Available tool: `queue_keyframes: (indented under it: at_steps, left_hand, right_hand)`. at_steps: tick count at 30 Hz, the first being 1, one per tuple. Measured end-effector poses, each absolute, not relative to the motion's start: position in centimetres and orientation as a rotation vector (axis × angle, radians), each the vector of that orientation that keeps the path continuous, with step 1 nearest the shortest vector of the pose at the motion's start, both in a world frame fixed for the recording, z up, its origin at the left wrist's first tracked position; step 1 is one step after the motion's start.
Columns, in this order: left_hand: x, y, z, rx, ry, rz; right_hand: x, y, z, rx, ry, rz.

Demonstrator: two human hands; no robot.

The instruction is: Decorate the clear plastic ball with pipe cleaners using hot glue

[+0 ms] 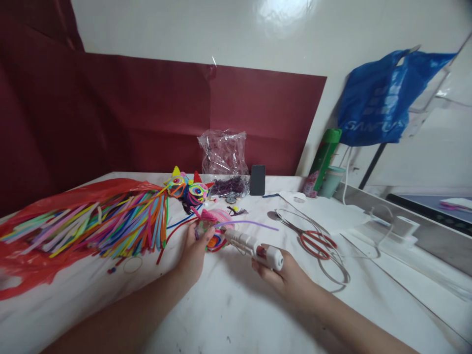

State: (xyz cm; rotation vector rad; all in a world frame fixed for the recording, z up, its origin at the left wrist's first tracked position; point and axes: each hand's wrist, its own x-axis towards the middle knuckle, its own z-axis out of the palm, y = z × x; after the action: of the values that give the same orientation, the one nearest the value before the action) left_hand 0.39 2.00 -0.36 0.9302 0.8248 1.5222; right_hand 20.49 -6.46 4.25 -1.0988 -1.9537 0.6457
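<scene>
The right hand (285, 275), closed, grips the glue gun (250, 244); the left hand (193, 255), partly curled, holds the pink craft (217, 215) mid-scene. Best steady it, keeping skin clear of the likely hot nozzle (227, 235). Far: a phone (257, 180).

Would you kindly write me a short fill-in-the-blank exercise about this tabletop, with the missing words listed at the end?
The right hand holds the glue gun, which is mostly ____.
The plastic sheeting under the pipe cleaners is ____.
The hanging bag is ____.
The scissors lie to the ____ of the glue gun.

Missing words: white; red; blue; right.
</scene>
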Motion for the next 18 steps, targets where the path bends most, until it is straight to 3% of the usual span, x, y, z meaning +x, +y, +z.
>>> queue_keyframes:
  at_steps: [18]
  left_hand:
    - [0.15, 2.25, -0.54, 0.891, 0.776, 1.539]
  right_hand:
    - [20.83, -6.33, 4.12, -1.106, -1.951, 0.655]
